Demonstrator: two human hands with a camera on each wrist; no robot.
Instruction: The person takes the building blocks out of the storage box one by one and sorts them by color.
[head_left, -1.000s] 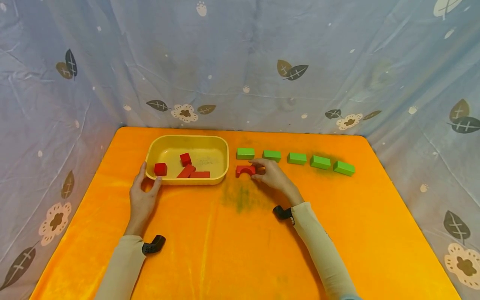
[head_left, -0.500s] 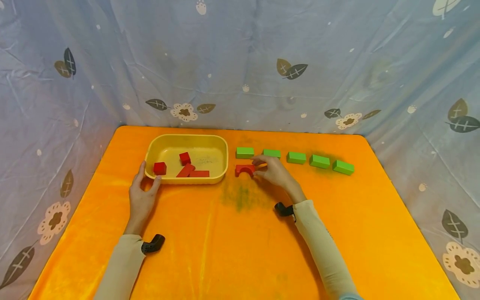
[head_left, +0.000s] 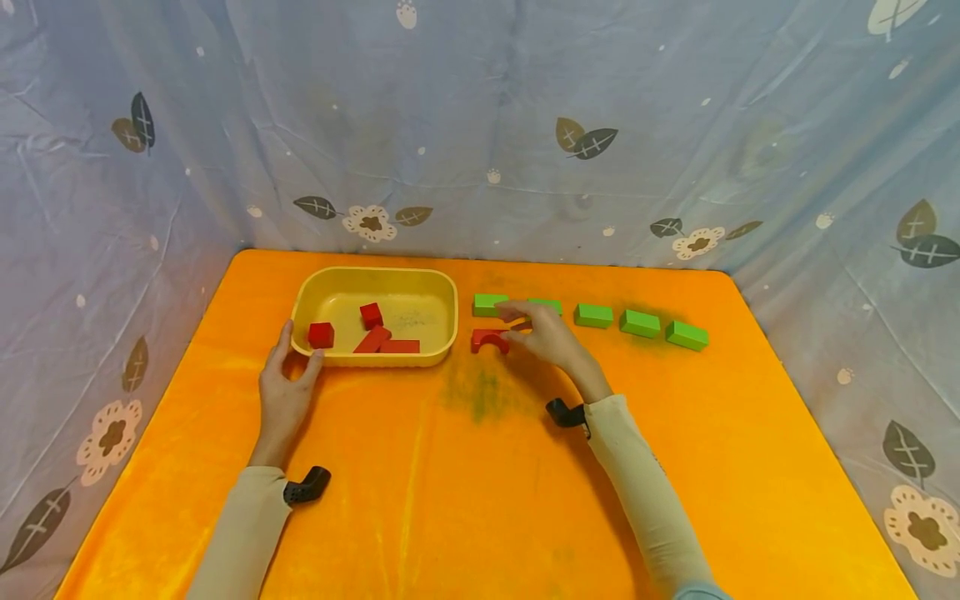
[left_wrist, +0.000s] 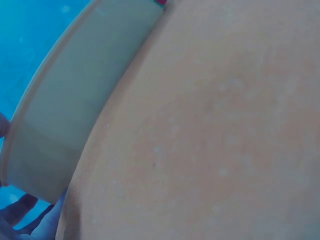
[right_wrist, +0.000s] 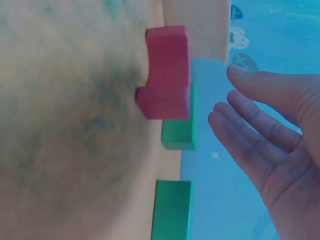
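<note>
At the near left corner of the yellow plastic tray (head_left: 375, 361), my left hand (head_left: 285, 404) holds the wall, thumb at the front rim and fingers along the left side. In the left wrist view the tray wall (left_wrist: 65, 95) fills the upper left, with a fingertip at its rim. A red arch block (head_left: 480, 335) rests on the table, in front of the leftmost green block (head_left: 486, 305). Close to its right end is my right hand (head_left: 553, 340), fingers spread. In the right wrist view the hand is apart from the arch block (right_wrist: 172, 70), holding nothing.
Inside the tray lie two red cubes (head_left: 322, 335) and two flat red blocks (head_left: 400, 347). Several green rectangular blocks (head_left: 594, 316) form a row along the back right of the orange table (head_left: 450, 500). A patterned curtain (head_left: 480, 125) surrounds the table's back and sides.
My right hand has let go of the red arch block, and its fingers have lifted and spread slightly. The arch block and my left hand on the tray have stayed in place.
</note>
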